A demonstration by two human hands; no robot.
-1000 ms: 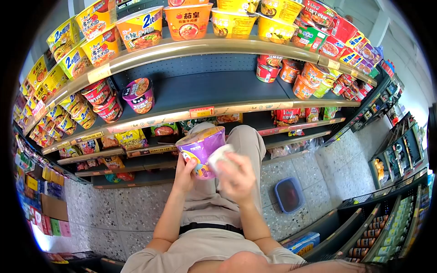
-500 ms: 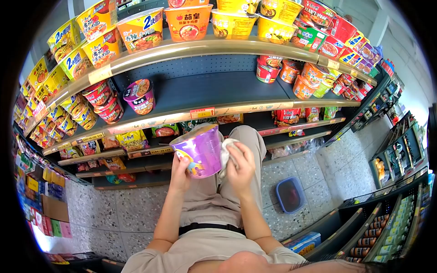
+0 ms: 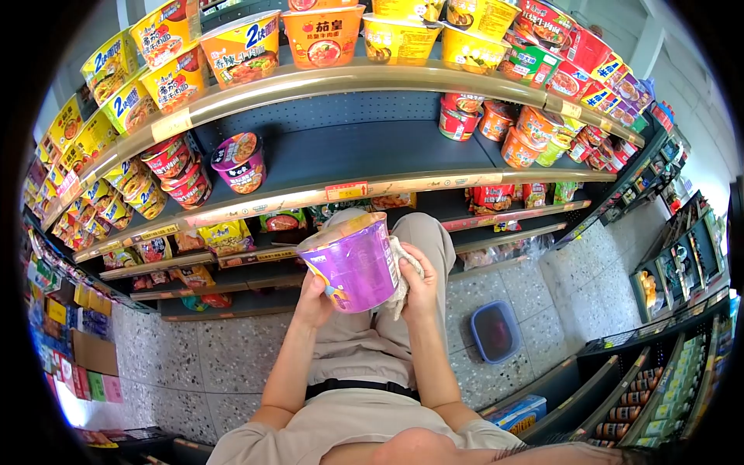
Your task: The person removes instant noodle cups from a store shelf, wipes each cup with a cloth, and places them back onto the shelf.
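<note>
A purple instant noodle tub (image 3: 358, 267) is held tilted above my lap, its lid turned up toward the shelves. My left hand (image 3: 314, 300) grips its lower left side, thumb on the wall and the other fingers hidden beneath. On the tub's right side my right hand (image 3: 418, 284) is closed around a whitish cloth (image 3: 401, 273), which lies against the wall. Beyond the tub, a purple-and-black noodle cup (image 3: 239, 163) stands on the middle shelf (image 3: 333, 155), left of centre.
Noodle tubs (image 3: 322, 37) line the upper shelf, whose metal edge (image 3: 349, 80) curves across in front. Bagged noodles (image 3: 229, 238) lie on lower shelves. A blue plastic basin (image 3: 494, 332) sits on the speckled floor (image 3: 232, 356) to my right. More racks (image 3: 620, 380) stand behind at right.
The purple tub has turned in my hands and moved slightly right and down. My right hand has shifted with the cloth along the tub's right side.
</note>
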